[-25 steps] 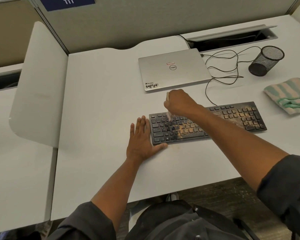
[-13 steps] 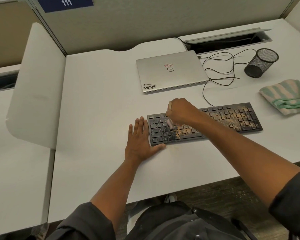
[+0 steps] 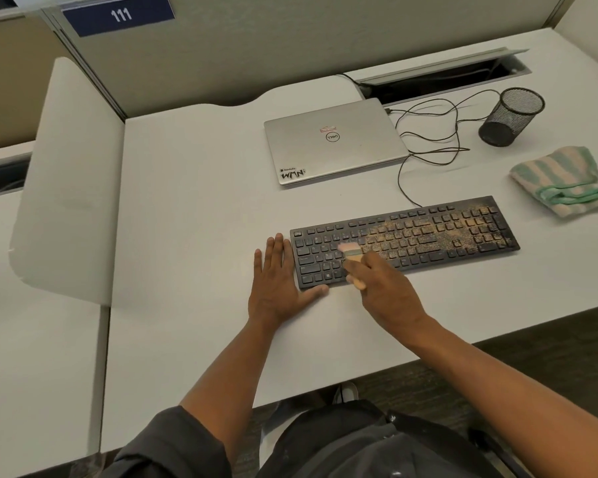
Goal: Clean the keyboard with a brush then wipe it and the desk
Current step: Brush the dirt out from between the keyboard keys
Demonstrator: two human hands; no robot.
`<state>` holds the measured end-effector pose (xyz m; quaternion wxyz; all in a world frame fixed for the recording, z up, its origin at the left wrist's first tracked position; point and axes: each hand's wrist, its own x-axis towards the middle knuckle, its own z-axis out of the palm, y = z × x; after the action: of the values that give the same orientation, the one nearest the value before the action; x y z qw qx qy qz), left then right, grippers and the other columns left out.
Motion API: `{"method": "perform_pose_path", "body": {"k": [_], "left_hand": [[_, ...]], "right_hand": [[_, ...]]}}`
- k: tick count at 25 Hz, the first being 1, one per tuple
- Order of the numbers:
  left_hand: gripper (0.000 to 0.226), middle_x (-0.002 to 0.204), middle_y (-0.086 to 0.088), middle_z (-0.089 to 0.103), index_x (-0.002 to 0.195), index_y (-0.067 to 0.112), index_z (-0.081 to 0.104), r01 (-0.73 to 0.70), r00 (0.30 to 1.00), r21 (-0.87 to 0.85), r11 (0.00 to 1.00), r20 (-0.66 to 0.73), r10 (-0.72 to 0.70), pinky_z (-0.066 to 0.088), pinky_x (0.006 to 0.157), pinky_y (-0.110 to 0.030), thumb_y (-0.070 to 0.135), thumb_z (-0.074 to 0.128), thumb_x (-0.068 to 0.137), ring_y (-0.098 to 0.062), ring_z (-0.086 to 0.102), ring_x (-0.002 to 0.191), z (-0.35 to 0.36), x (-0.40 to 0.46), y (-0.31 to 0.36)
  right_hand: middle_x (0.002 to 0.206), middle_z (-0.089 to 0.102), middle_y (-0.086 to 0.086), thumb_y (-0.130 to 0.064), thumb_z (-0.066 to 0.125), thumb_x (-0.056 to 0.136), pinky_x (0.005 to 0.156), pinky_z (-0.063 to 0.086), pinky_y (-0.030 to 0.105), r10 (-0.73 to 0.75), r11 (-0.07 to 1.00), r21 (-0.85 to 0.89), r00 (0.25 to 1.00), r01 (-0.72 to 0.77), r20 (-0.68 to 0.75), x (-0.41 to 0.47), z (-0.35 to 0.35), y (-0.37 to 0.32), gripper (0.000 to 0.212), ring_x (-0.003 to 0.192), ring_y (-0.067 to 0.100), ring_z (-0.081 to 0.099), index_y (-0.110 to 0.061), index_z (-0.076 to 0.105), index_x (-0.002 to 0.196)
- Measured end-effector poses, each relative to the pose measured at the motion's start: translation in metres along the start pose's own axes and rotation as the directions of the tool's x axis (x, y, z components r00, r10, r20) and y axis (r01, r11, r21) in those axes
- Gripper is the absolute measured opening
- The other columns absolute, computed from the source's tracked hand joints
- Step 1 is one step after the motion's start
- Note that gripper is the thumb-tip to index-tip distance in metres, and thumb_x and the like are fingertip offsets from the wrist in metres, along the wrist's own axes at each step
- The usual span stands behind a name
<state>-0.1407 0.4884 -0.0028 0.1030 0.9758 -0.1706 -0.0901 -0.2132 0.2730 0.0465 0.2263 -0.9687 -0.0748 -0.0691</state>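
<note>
At the left of the frame a pale divider panel [image 3: 66, 188] stands along the desk [image 3: 194, 208] edge, and between it and the keyboard the white surface gives us wide room to sweep and wipe. Just left of centre our left hand [image 3: 277, 281] lies flat, fingers straight and together, with the thumb touching the near left corner of the keyboard [image 3: 404, 241] as a brace. The keyboard sits in the middle of the frame, slightly skewed, its left keys mostly dark and its middle and right keys coated with tan dust. We judge it light and stiff, likely to slide under strokes, so holding its left end makes sense. Our right hand [image 3: 384, 288] curls around the brush [image 3: 352, 262], gripping its wooden handle; the pale bristles, blurred, rest on the left-centre keys. The brush looks light, its bristles soft; the handle is the place to hold. Above, a closed laptop [image 3: 332, 143] and a loose cable [image 3: 428, 139] lie close behind the keyboard, so strokes away from us could snag the wire. At the upper right stands a mesh cup [image 3: 511, 117], and below it a folded striped cloth [image 3: 563, 179], soft and limp, near the keyboard's right end, within reach for wiping. The desk's near edge runs close under our wrists.
</note>
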Motion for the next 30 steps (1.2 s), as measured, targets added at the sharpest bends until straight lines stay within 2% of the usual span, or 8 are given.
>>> {"method": "perform_pose_path", "body": {"k": [2,5,11,15,18,20,25,30], "left_hand": [[0.132,0.169,-0.011,-0.012,0.161,0.006,-0.006,-0.002,1.000,0.001,1.000,0.000,0.002,-0.009,0.126,-0.047,0.100,0.019,0.072,-0.021,-0.018,0.155,-0.001,0.000,0.000],[0.132,0.169,-0.011,-0.014,0.161,0.007,-0.007,0.000,1.000,-0.003,1.000,0.001,0.000,-0.009,0.126,-0.047,0.100,0.016,0.071,-0.021,-0.019,0.155,-0.001,-0.001,0.001],[0.130,0.170,-0.010,-0.012,0.161,0.007,-0.007,0.011,1.000,0.000,1.000,0.000,-0.011,-0.008,0.126,-0.048,0.097,0.030,0.074,-0.020,-0.019,0.155,0.000,-0.001,0.002],[0.132,0.170,-0.011,-0.012,0.161,0.007,-0.007,0.011,1.000,-0.004,1.000,-0.001,-0.011,-0.006,0.126,-0.049,0.100,0.022,0.072,-0.021,-0.018,0.155,0.001,0.000,0.002],[0.131,0.169,-0.011,-0.013,0.160,0.007,-0.009,0.010,1.000,0.005,1.000,0.006,-0.010,-0.008,0.126,-0.048,0.099,0.023,0.073,-0.021,-0.020,0.155,0.000,0.000,0.003],[0.130,0.169,-0.011,-0.013,0.160,0.007,-0.009,0.013,1.000,0.010,1.000,0.010,-0.013,-0.009,0.126,-0.048,0.098,0.027,0.074,-0.021,-0.019,0.155,-0.001,-0.001,0.002],[0.129,0.169,-0.011,-0.013,0.161,0.007,-0.008,0.007,1.000,0.004,1.000,0.005,-0.007,-0.008,0.126,-0.048,0.097,0.028,0.075,-0.021,-0.019,0.155,0.000,0.000,0.001],[0.130,0.170,-0.012,-0.010,0.161,0.006,-0.005,0.008,1.000,0.000,1.000,-0.004,-0.008,-0.008,0.126,-0.048,0.098,0.027,0.074,-0.021,-0.017,0.156,0.000,0.000,0.002]], "right_hand": [[0.097,0.059,0.011,-0.011,0.069,0.092,0.052,0.052,0.034,-0.009,1.000,0.017,1.000,0.009,-0.025,-0.003,0.000,-0.003,0.029,0.076,0.026,0.060,-0.009,0.067,0.121],[0.098,0.059,0.010,-0.012,0.069,0.092,0.055,0.054,0.035,-0.097,0.995,0.035,0.994,0.096,0.047,-0.009,0.006,-0.014,0.029,0.079,0.025,0.059,-0.009,0.067,0.121],[0.097,0.057,0.011,-0.005,0.057,0.095,0.057,0.051,0.037,0.083,0.997,0.006,0.997,-0.083,0.000,0.009,-0.011,-0.004,0.019,0.077,0.030,0.060,-0.008,0.068,0.110],[0.099,0.060,0.009,-0.012,0.058,0.097,0.067,0.048,0.035,-0.016,0.996,0.091,0.995,0.008,0.097,0.025,-0.015,-0.012,0.019,0.085,0.022,0.058,-0.011,0.071,0.110],[0.082,0.065,0.002,-0.018,0.054,0.100,0.067,0.045,0.028,0.135,0.982,0.111,0.981,-0.151,0.138,0.050,-0.028,-0.004,0.021,0.073,0.019,0.061,-0.014,0.070,0.086],[0.081,0.065,-0.004,-0.017,0.057,0.100,0.073,0.045,0.025,0.273,0.953,0.092,0.949,-0.290,0.160,0.067,-0.046,0.007,0.019,0.075,0.013,0.060,-0.015,0.071,0.087],[0.083,0.068,-0.006,-0.019,0.054,0.099,0.073,0.047,0.025,0.315,0.910,0.256,0.945,-0.326,0.084,0.105,-0.069,0.006,0.023,0.077,0.010,0.062,-0.009,0.072,0.090],[0.078,0.072,0.008,-0.016,0.052,0.093,0.067,0.057,0.036,0.366,0.896,0.170,0.899,-0.411,0.242,0.109,-0.061,0.015,0.019,0.059,0.015,0.062,-0.007,0.068,0.088]]}}
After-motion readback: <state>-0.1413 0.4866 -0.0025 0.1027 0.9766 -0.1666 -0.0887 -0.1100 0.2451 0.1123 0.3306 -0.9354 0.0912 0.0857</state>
